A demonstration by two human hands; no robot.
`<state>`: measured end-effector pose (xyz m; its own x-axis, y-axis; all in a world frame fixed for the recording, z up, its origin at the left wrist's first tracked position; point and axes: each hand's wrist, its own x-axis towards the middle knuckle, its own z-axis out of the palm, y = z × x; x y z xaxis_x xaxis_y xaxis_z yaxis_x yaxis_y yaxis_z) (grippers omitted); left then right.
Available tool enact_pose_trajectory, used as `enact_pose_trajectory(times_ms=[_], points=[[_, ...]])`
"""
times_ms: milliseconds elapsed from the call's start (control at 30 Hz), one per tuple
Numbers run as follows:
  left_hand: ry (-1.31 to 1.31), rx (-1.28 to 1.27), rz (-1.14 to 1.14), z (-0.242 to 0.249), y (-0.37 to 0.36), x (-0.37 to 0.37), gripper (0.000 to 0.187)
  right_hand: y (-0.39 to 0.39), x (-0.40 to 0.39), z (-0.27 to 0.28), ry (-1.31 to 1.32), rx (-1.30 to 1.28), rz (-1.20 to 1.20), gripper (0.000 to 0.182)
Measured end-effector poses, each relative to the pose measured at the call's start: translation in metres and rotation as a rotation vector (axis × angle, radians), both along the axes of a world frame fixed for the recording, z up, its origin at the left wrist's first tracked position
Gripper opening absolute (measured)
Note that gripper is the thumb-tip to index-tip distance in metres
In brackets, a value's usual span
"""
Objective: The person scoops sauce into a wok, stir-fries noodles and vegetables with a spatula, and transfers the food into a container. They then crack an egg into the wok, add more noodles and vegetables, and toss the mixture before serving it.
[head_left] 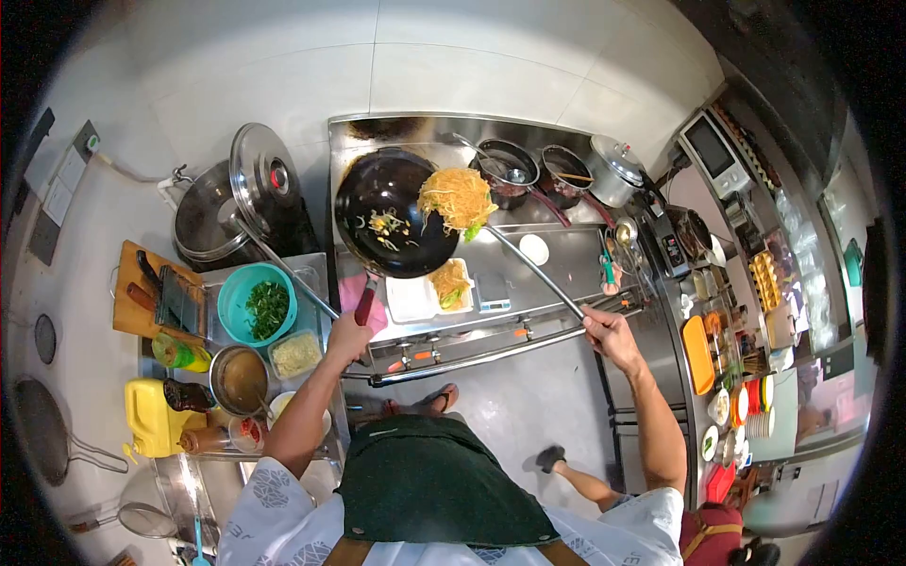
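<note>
My left hand (349, 337) is closed round the dark red handle of a black wok (363, 203), a pink cloth (376, 316) beside it. My right hand (611, 332) grips a long steel-handled wok utensil (536, 257); its head is hidden under a heap of noodles (458, 200). That heap is over the wok's right edge. Some sprouts and egg bits (387, 226) lie in the wok. Below the heap, an open white takeaway box (412, 296) stands on the counter, with noodles and greens (451, 286) in one half. A small scale (493, 291) sits to its right.
Two dark pans (505, 170) (566, 174) and a pressure cooker (615, 170) stand at the back right. Left are a large steel pot (203, 212), a turquoise bowl of greens (257, 304) and a yellow jug (160, 415). Another person's leg (590, 481) shows below right.
</note>
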<state>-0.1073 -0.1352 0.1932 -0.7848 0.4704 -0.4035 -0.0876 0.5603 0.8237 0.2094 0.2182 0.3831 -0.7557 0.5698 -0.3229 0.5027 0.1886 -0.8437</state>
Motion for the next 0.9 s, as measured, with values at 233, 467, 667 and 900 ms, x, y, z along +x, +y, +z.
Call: enact_pose_trajectory(times_ms=[233,467,667,900], points=[[0.312,-0.040,0.047,-0.053,-0.011,-0.038,0.023,-0.011,0.036,-0.016,-0.147,-0.016,-0.071,0.037],[0.102,-0.079,0.090,0.006,-0.018,-0.028,0.012,0.005,0.048,-0.112,-0.249,-0.013,-0.007,0.034],[0.012,0.008,0.111,0.013,-0.024,-0.017,0.012,0.032,0.015,-0.154,-0.328,0.372,0.253,0.044],[0.020,0.062,0.103,-0.004,-0.034,-0.009,0.010,0.085,-0.058,-0.110,-0.487,0.667,0.489,0.044]])
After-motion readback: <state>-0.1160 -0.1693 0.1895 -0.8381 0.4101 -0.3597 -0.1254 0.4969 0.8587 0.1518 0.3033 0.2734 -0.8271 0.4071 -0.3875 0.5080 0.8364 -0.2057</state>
